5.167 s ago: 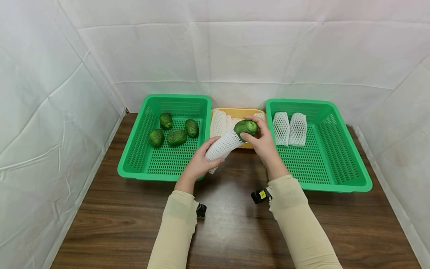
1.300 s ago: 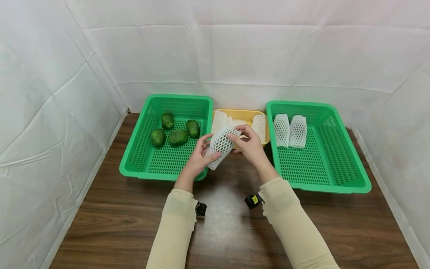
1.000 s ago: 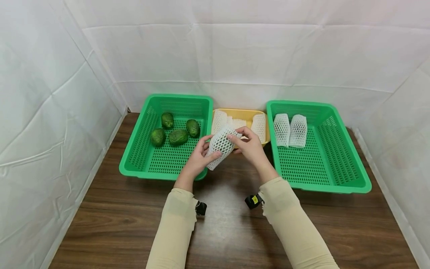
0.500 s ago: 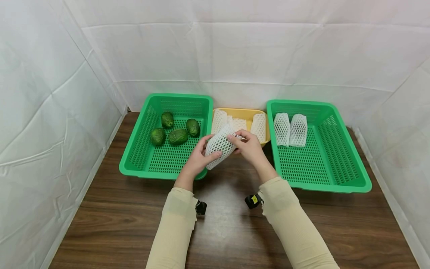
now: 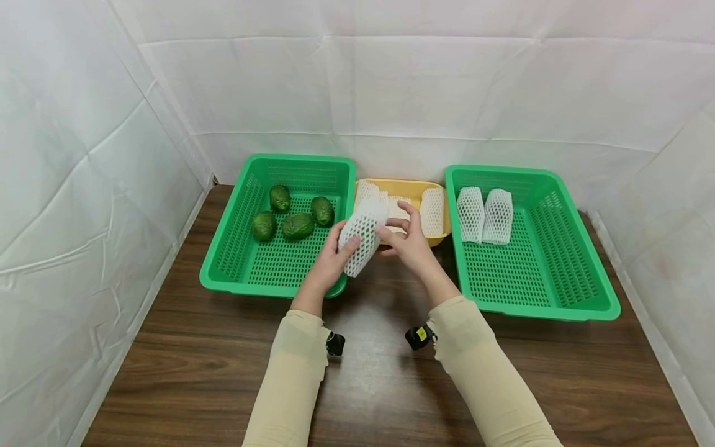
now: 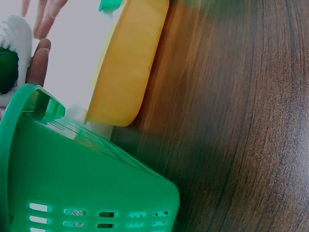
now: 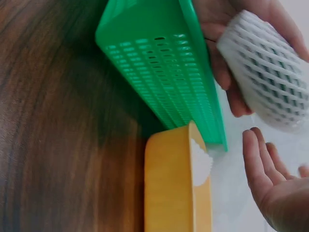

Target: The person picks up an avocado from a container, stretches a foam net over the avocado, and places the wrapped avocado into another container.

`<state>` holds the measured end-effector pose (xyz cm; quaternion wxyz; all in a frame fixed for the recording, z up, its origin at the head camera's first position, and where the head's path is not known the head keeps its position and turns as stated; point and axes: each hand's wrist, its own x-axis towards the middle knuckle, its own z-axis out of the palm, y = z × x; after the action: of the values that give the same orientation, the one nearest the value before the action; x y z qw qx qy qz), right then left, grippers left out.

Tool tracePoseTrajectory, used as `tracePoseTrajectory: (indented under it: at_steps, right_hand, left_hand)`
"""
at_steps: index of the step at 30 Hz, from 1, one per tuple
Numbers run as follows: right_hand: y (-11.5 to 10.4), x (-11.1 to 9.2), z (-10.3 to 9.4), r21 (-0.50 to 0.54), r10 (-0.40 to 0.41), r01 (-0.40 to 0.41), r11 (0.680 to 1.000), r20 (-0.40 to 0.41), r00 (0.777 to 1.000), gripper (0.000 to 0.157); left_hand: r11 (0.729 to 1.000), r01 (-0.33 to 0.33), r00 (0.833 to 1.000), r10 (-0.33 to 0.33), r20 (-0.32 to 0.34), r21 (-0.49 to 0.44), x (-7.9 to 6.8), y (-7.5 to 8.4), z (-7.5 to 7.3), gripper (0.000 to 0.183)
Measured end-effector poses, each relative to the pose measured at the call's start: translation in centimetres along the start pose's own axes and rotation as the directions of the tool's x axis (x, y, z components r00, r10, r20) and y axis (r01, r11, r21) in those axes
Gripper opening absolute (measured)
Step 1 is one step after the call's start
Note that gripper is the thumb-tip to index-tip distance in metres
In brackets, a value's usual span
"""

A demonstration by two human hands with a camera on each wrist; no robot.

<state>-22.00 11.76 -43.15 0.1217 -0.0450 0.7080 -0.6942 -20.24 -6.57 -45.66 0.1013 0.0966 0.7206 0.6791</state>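
Observation:
A white foam net sleeve [image 5: 364, 239] with a dark green, avocado-like fruit inside is held above the table, tilted, by my left hand [image 5: 328, 256], thumb on the near side. Green shows through the mesh in the right wrist view and at the sleeve's end [image 6: 21, 46] in the left wrist view. Just right of it is my right hand [image 5: 412, 241], fingers spread and loosely bent; in the right wrist view a gap separates the fingers from the sleeve [image 7: 270, 72]. Several bare green fruits [image 5: 298, 226] lie in the left green basket [image 5: 223, 287].
Between the baskets, a yellow tray [image 5: 444, 234] holds several white foam net sleeves [image 5: 431, 212]. In the right green basket [image 5: 558, 312] two sleeved pieces [image 5: 497, 217] lie side by side at the back left. White sheeting [image 5: 391, 87] encloses the brown wooden table [image 5: 184, 366].
Five seconds ago the fruit stuck out of the sleeve and both hands held it; later the sleeve covered it. Just now the right hand has let go, while the left has raised the sleeve slightly.

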Motion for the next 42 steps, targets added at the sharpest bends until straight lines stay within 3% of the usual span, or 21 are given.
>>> tracePoseTrajectory:
  at_steps: [2, 5, 8, 12, 19, 30, 37, 42]
  right_hand:
    - [0.3, 0.0, 0.2, 0.002, 0.027, -0.027, 1.0, 0.049, 0.998, 0.077]
    - [0.8, -0.1, 0.5, -0.075, 0.067, -0.058, 0.996, 0.128, 0.99, 0.072]
    - [0.9, -0.2, 0.8, -0.12, 0.081, -0.062, 0.991, 0.155, 0.985, 0.064]
    - [1.1, 0.0, 0.9, -0.099, 0.081, -0.066, 0.993, 0.152, 0.985, 0.063]
    - [1.0, 0.0, 0.7, -0.029, 0.076, -0.072, 0.997, 0.167, 0.983, 0.059]
    - [1.2, -0.2, 0.7, 0.005, 0.073, -0.075, 0.997, 0.199, 0.977, 0.065]
    - [1.0, -0.3, 0.9, -0.011, 0.074, -0.073, 0.997, 0.166, 0.983, 0.069]
    - [0.7, -0.3, 1.0, 0.03, 0.068, -0.073, 0.997, 0.133, 0.989, 0.066]
  left_hand:
    - [1.0, -0.004, 1.0, 0.004, 0.006, -0.015, 0.0, 0.0, -0.1, 0.05]
    - [1.0, -0.008, 1.0, 0.008, 0.002, -0.019, 0.1, 0.0, -0.1, 0.053]
    - [0.999, -0.023, 1.0, 0.023, -0.014, -0.028, 0.0, -0.1, -0.1, 0.071]
    - [0.998, -0.028, 0.999, 0.026, -0.032, -0.051, -0.1, -0.3, 0.1, 0.098]
    - [1.0, 0.02, 0.999, -0.02, -0.037, -0.023, 0.0, 0.2, 0.4, 0.085]
    - [0.998, -0.034, 0.999, 0.032, -0.031, -0.046, 0.1, -0.2, 0.4, 0.085]
    - [0.996, -0.046, 0.999, 0.044, -0.026, -0.07, 0.3, -0.4, 0.5, 0.086]
    - [0.999, -0.039, 0.998, 0.038, -0.044, -0.02, 0.3, -0.3, 0.5, 0.086]
